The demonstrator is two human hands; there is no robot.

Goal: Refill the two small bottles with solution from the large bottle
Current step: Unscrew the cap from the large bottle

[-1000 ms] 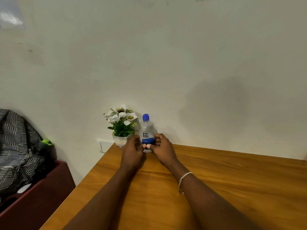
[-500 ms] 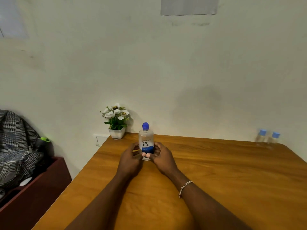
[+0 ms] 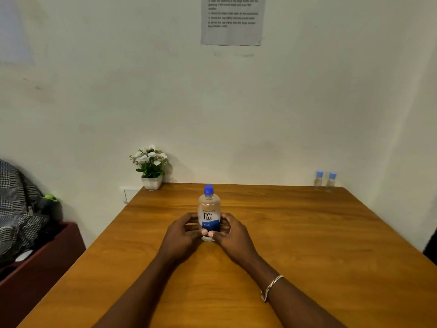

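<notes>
The large clear bottle (image 3: 209,209) with a blue cap and a white and blue label stands upright in the middle of the wooden table (image 3: 307,245). My left hand (image 3: 183,235) and my right hand (image 3: 233,235) curl round its lower part from either side, thumbs meeting in front. Two small clear bottles, one (image 3: 319,178) beside the other (image 3: 331,179), both with blue caps on, stand at the table's far right corner by the wall.
A small white pot of white flowers (image 3: 151,168) sits at the table's far left corner. A printed paper sheet (image 3: 233,20) hangs on the wall. Left of the table, a dark red box (image 3: 47,256) holds a checked bag (image 3: 16,204).
Both hands have drawn the large bottle from beside the flower pot toward the table's middle. The view has shifted, and the two small bottles now show at the far right.
</notes>
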